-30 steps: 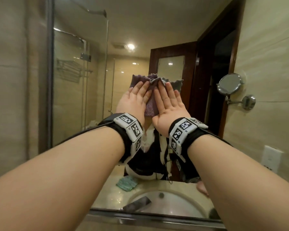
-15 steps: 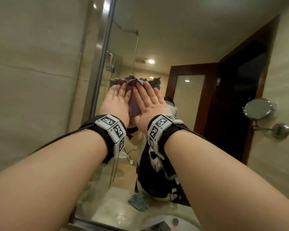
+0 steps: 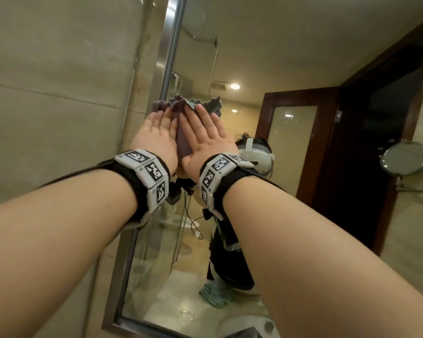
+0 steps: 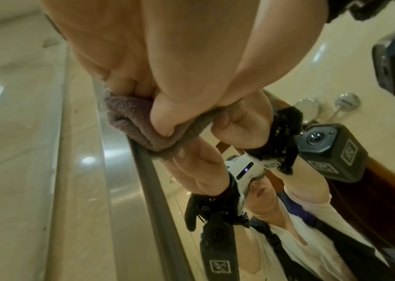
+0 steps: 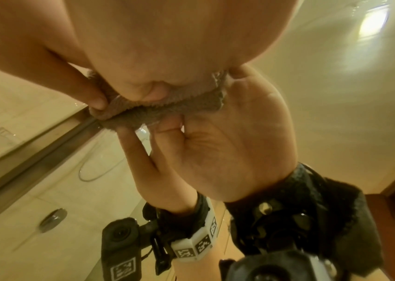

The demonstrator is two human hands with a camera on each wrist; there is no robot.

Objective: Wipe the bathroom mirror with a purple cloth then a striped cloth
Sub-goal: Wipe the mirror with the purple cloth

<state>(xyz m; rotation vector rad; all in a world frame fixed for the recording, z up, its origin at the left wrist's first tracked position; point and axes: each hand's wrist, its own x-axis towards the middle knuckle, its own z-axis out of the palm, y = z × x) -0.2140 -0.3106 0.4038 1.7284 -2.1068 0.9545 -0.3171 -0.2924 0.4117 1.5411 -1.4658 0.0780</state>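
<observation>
Both hands and purple cloth (image 3: 182, 132) shifted left since a second ago, now at mirror's (image 3: 200, 57) left edge by metal frame (image 3: 171, 45). Head view alone shows striped cloth (image 3: 214, 295) reflected on counter, round wall mirror (image 3: 404, 158) at right. Left wrist view shows cloth (image 4: 131, 117) overlapping frame. Left hand (image 3: 154, 140) and right hand (image 3: 204, 140) flat, fingers straight, pressing cloth (image 5: 167, 108) against glass; neither grips it.
</observation>
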